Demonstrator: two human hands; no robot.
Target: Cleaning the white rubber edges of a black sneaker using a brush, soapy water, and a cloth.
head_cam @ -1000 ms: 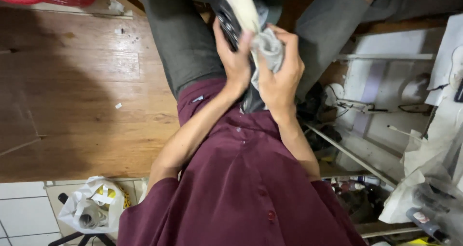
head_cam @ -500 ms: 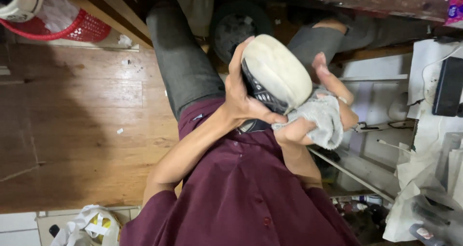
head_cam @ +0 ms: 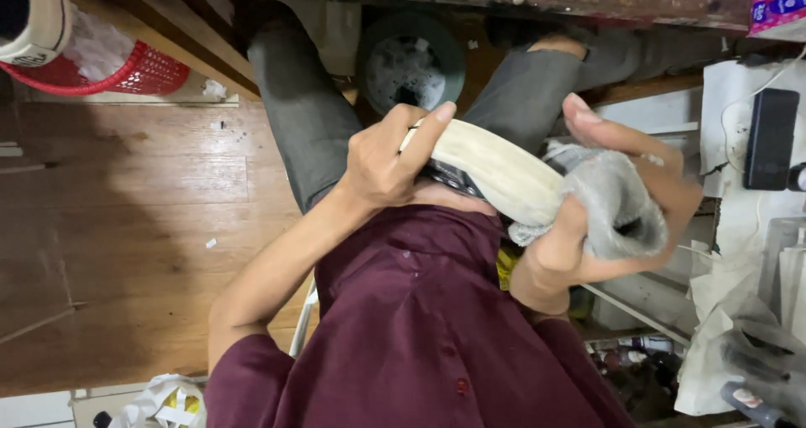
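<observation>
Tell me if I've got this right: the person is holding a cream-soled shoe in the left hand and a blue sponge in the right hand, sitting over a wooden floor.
Not quite. The head view shows the right hand holding a grey cloth, not a blue sponge. The rest stands: the left hand grips the cream-soled shoe, above a wooden floor.

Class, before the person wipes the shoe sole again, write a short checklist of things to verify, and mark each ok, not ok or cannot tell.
1. Left hand grips the shoe: ok.
2. Grey cloth bunched in the right hand: ok.
3. Cloth touching the pale sole: ok, at its near end.
4. Sole turned up into view: ok.
5. Sole clean: cannot tell.
6. Cloth damp: cannot tell.
</observation>
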